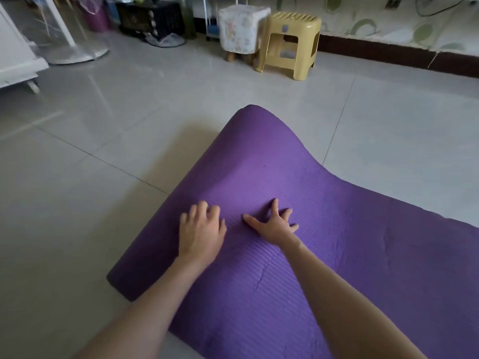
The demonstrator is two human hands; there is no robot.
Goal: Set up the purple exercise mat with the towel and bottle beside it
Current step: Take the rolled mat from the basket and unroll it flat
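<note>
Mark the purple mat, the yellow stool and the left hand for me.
purple mat (337, 255), head view, ribbed top surface
yellow stool (295, 21), head view, slatted seat
left hand (201, 237), head view, back of hand

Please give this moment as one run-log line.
step: pressing purple mat flat | left hand: rests on mat | right hand: fingers spread on mat | far end: humped off floor | towel, bottle: not in view

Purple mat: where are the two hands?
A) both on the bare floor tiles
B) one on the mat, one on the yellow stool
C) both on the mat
C: the left hand and right hand both rest on the purple mat, fingers down on its ribbed surface.
</note>
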